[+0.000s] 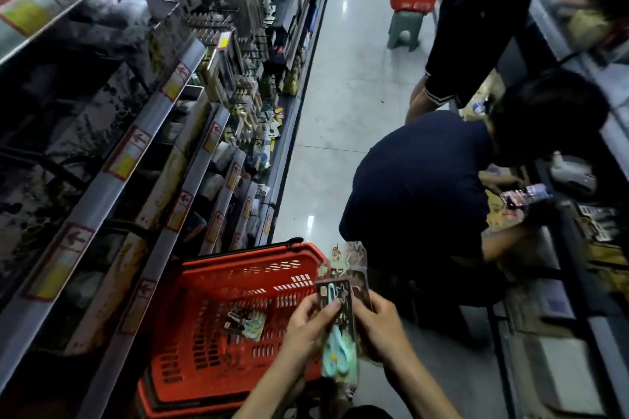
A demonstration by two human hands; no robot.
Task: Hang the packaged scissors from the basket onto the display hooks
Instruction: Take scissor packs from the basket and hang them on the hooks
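Fingers of left hand (311,321) and right hand (376,325) pinch packaged scissors (337,347) | basket (218,286) beside | package print unreadable

Basket (190,286): red plastic, slotted walls, dull sheen.
Packaged scissors (335,316): the pack I'm holding is glossy clear film over printed card; its handles look like smooth mint plastic.
Floor (340,95): pale, polished, glossy enough to mirror the lights.
Shelf edges (112,180): smooth grey strips, metal by the look.
Price labels (127,155): flat paper, red and yellow.
Stool (406,31): grey-green matt plastic.
Crouching person's shirt (418,187): dark matt cloth.
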